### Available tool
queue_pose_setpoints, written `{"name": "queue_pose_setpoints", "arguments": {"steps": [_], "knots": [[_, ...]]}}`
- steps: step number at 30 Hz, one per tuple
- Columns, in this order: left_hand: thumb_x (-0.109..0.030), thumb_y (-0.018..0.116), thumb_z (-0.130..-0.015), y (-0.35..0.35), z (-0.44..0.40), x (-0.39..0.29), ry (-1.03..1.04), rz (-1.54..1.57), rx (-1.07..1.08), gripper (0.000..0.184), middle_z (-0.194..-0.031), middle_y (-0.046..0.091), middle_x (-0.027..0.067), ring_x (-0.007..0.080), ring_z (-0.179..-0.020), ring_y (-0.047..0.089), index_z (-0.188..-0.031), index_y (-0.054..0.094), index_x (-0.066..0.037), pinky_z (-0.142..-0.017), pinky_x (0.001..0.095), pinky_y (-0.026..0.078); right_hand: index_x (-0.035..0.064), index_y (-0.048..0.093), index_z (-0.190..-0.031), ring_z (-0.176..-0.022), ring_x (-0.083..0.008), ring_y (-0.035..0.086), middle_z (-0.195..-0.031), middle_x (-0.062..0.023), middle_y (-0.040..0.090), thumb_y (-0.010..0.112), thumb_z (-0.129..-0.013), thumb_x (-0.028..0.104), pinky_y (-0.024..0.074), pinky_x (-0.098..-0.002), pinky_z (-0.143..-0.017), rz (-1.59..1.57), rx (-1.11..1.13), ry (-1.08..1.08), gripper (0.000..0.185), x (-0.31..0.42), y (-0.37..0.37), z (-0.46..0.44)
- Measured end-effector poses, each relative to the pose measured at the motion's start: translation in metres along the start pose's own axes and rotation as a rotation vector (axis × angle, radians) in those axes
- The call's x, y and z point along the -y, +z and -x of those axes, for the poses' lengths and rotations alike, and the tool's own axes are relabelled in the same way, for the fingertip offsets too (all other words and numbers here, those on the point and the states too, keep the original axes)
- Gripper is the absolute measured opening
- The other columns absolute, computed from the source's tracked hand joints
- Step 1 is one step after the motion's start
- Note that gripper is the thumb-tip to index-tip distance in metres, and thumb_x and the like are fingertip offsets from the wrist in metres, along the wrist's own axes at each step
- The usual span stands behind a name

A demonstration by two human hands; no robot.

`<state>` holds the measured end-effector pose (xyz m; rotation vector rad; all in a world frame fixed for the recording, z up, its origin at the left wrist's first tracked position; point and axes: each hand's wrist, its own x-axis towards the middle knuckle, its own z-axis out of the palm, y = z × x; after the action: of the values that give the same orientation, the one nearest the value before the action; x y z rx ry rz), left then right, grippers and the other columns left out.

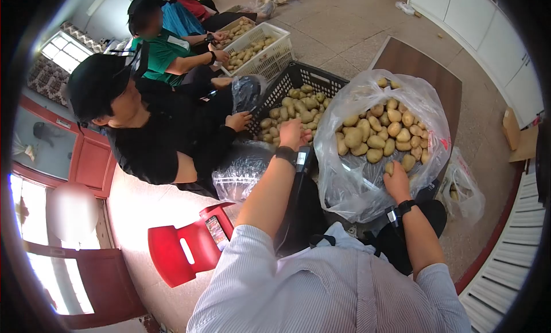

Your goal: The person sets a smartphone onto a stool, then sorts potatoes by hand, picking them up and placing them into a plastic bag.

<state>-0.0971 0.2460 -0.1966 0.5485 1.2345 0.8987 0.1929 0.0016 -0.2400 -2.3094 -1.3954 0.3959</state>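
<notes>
My left hand (293, 134) reaches over the black slatted crate (330, 79), at the near side of its potatoes (298, 107). Its fingers are curled, and whatever they may hold is hidden. My right hand (397, 182) is inside the large clear plastic bag (338, 187), closed on a potato (390, 168) that shows at the fingertips. Many more potatoes (376, 129) lie heaped in the bag, just beyond that hand. The bag's mouth is spread wide toward me.
Left of the crate sits a person in black (155, 121), one hand at its rim. Farther back, a person in green (172, 55) handles potatoes in a white crate (270, 60). A red stool (183, 250) stands lower left; a smaller plastic bag (465, 189) lies right.
</notes>
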Motion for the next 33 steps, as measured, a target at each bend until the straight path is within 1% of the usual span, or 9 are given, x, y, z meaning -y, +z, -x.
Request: {"name": "queue_pose_setpoints", "arguments": {"steps": [8, 16, 18, 20, 21, 24, 26, 28, 33], "knots": [[-0.029, 0.054, -0.096, 0.03, 0.04, -0.007, -0.133, -0.202, 0.46, 0.039, -0.104, 0.06, 0.0078, 0.0215, -0.074, 0.06, -0.128, 0.046, -0.007, -0.059, 0.0314, 0.045, -0.0001, 0.056, -0.118, -0.101, -0.0376, 0.062, -0.105, -0.0208, 0.066, 0.064, -0.08, 0.013, 0.0482, -0.0409, -0.087, -0.613, 0.131, -0.052, 0.041, 0.032, 0.007, -0.022], [-0.041, 0.056, -0.093, 0.047, 0.06, -0.004, -0.246, -0.457, 0.676, 0.048, -0.122, 0.056, 0.0126, 0.0254, -0.073, 0.066, -0.13, 0.049, -0.011, -0.056, 0.0312, 0.048, -0.005, 0.06, -0.102, -0.061, -0.0141, 0.058, -0.08, -0.0079, 0.064, 0.061, -0.093, 0.034, 0.0442, -0.0303, -0.053, -0.871, 0.313, -0.043, 0.04, 0.123, -0.03, -0.02], [-0.047, 0.055, -0.093, 0.052, 0.07, -0.006, -0.288, -0.479, 0.737, 0.054, -0.127, 0.053, 0.0129, 0.0288, -0.078, 0.068, -0.132, 0.049, -0.01, -0.06, 0.0321, 0.051, -0.0051, 0.059, -0.102, -0.064, -0.014, 0.058, -0.079, -0.009, 0.064, 0.057, -0.095, 0.036, 0.0446, -0.031, -0.056, -0.79, 0.376, -0.076, 0.042, 0.136, -0.028, -0.025], [-0.046, 0.057, -0.093, 0.055, 0.081, -0.013, -0.292, -0.516, 0.706, 0.051, -0.124, 0.056, 0.0122, 0.0279, -0.077, 0.069, -0.129, 0.051, -0.01, -0.057, 0.031, 0.051, -0.0052, 0.059, -0.101, -0.066, -0.0175, 0.06, -0.076, -0.0109, 0.063, 0.054, -0.097, 0.037, 0.0459, -0.0331, -0.06, -0.579, 0.06, -0.314, 0.043, 0.14, -0.025, -0.026], [-0.043, 0.057, -0.094, 0.055, 0.079, -0.011, -0.256, -0.514, 0.745, 0.049, -0.12, 0.058, 0.0117, 0.026, -0.076, 0.069, -0.128, 0.052, -0.009, -0.055, 0.0298, 0.05, -0.0049, 0.058, -0.101, -0.074, -0.0275, 0.064, -0.078, -0.0164, 0.065, 0.051, -0.098, 0.038, 0.0474, -0.0377, -0.067, -0.589, 0.043, -0.268, 0.044, 0.141, -0.026, -0.024], [-0.035, 0.059, -0.095, 0.052, 0.07, -0.007, -0.228, -0.39, 0.798, 0.039, -0.102, 0.065, 0.0095, 0.0197, -0.069, 0.066, -0.122, 0.055, -0.007, -0.05, 0.0276, 0.049, -0.004, 0.058, -0.101, -0.082, -0.0366, 0.064, -0.083, -0.0213, 0.065, 0.051, -0.097, 0.04, 0.0477, -0.0413, -0.071, -0.832, 0.271, -0.014, 0.045, 0.137, -0.029, -0.022], [-0.03, 0.059, -0.095, 0.046, 0.062, -0.006, -0.205, -0.27, 0.757, 0.031, -0.099, 0.066, 0.0088, 0.0195, -0.066, 0.064, -0.118, 0.056, -0.008, -0.052, 0.0295, 0.05, -0.0017, 0.058, -0.104, -0.084, -0.0377, 0.063, -0.088, -0.0205, 0.065, 0.053, -0.097, 0.036, 0.0481, -0.043, -0.073, -0.788, 0.178, -0.028, 0.039, 0.106, -0.007, -0.022], [-0.029, 0.056, -0.097, 0.041, 0.046, -0.001, -0.145, -0.168, 0.632, 0.027, -0.098, 0.065, 0.0078, 0.0193, -0.066, 0.061, -0.115, 0.058, -0.009, -0.055, 0.0309, 0.051, -0.0009, 0.056, -0.107, -0.084, -0.0356, 0.063, -0.091, -0.0183, 0.064, 0.056, -0.095, 0.029, 0.0486, -0.0428, -0.074, -0.481, -0.039, -0.192, 0.032, 0.083, -0.005, -0.018], [-0.025, 0.052, -0.099, 0.015, 0.011, -0.001, -0.057, 0.046, 0.347, 0.032, -0.104, 0.062, 0.012, 0.0245, -0.081, 0.061, -0.119, 0.054, -0.001, -0.066, 0.0348, 0.056, 0.0025, 0.054, -0.114, -0.111, -0.039, 0.049, -0.112, -0.018, 0.053, 0.066, -0.079, 0.016, 0.0405, -0.0484, -0.095, 0.015, -0.296, -0.103, 0.039, 0.01, -0.01, -0.019]]}}
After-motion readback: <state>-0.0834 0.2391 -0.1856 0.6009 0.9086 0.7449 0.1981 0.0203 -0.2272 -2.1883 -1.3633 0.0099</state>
